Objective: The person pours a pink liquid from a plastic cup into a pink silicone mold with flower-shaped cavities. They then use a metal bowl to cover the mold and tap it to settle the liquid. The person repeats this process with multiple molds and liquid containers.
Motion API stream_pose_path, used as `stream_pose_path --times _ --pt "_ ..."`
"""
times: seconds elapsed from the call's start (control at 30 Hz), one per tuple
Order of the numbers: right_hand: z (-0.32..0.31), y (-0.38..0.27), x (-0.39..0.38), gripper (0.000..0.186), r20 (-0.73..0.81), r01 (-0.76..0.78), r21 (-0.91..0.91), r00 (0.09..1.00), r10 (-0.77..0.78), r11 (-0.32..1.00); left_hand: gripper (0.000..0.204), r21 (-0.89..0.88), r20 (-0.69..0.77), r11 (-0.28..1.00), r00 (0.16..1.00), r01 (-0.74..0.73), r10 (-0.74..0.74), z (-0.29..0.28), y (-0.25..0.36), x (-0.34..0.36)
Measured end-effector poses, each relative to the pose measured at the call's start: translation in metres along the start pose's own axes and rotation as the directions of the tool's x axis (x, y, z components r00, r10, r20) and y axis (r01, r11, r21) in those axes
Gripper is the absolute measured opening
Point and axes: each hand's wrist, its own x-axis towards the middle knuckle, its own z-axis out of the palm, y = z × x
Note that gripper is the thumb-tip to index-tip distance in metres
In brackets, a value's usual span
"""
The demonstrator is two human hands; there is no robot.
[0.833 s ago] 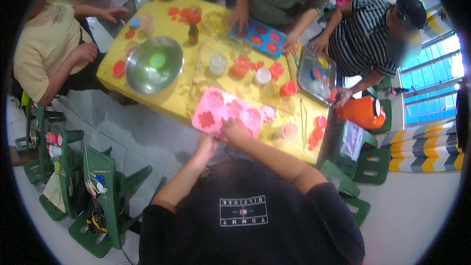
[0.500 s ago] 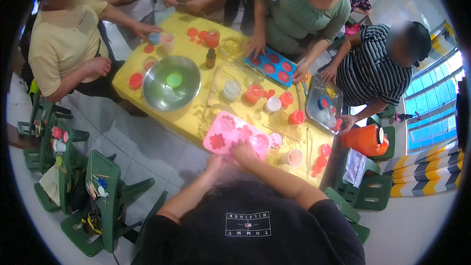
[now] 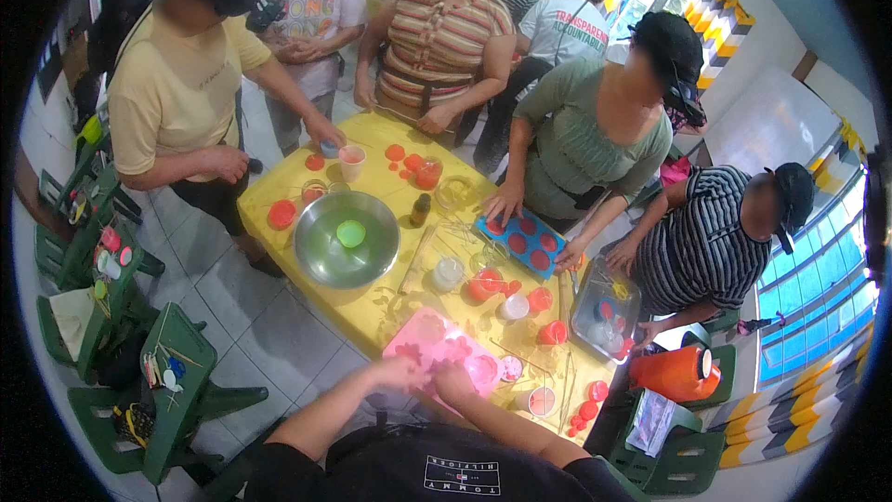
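A pink mould [image 3: 474,350] with flower-shaped hollows lies at the near edge of the yellow-covered table. My left hand [image 3: 401,372] is over its near left corner, fingers drawn together; whatever they may hold is too small to make out. Close beside it, my right hand [image 3: 452,383] has its fingers bent around the mould's near edge. Some hollows hold pink or red material. Right of the mould stand a small cup of pinkish bits [image 3: 511,369] and a white cup with pink contents [image 3: 536,400].
A steel bowl [image 3: 321,265] of liquid holds a floating green dish. Jars of red material [image 3: 484,284], a dark bottle [image 3: 421,210] and a metal tray [image 3: 585,316] share the table. A person in green touches a blue mould [image 3: 502,234]. Others stand around; green chairs [image 3: 181,353] are left.
The view has tipped upward, showing more of the room. My left hand has come up over the mould's corner, and my right hand has drawn back toward its near edge.
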Motion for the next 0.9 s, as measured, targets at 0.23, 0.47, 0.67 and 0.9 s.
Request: stream_pose_path --times 0.23,0.47,0.67,0.9 --pt "0.006 0.001 -0.011 0.014 -0.125 0.119 -0.061 0.984 -0.126 0.991 0.08 -0.483 -0.597 0.825 0.8 -0.292 -0.066 -0.153 0.063 0.064" --pt "0.004 0.005 -0.007 0.016 -0.077 0.133 0.143 0.989 -0.123 0.981 0.073 -0.683 -0.657 0.631 0.688 -0.368 -0.31 -0.218 0.081 0.109" --pt "0.017 0.01 -0.005 0.017 -0.103 0.159 0.12 0.984 -0.147 0.98 0.043 -0.556 -0.369 0.783 0.927 -0.277 0.066 -0.148 0.072 0.109" --pt "0.016 0.013 -0.008 0.015 -0.168 0.125 0.184 0.981 -0.094 0.975 0.041 -0.457 -0.065 0.879 0.99 -0.138 0.122 -0.071 0.051 0.053"
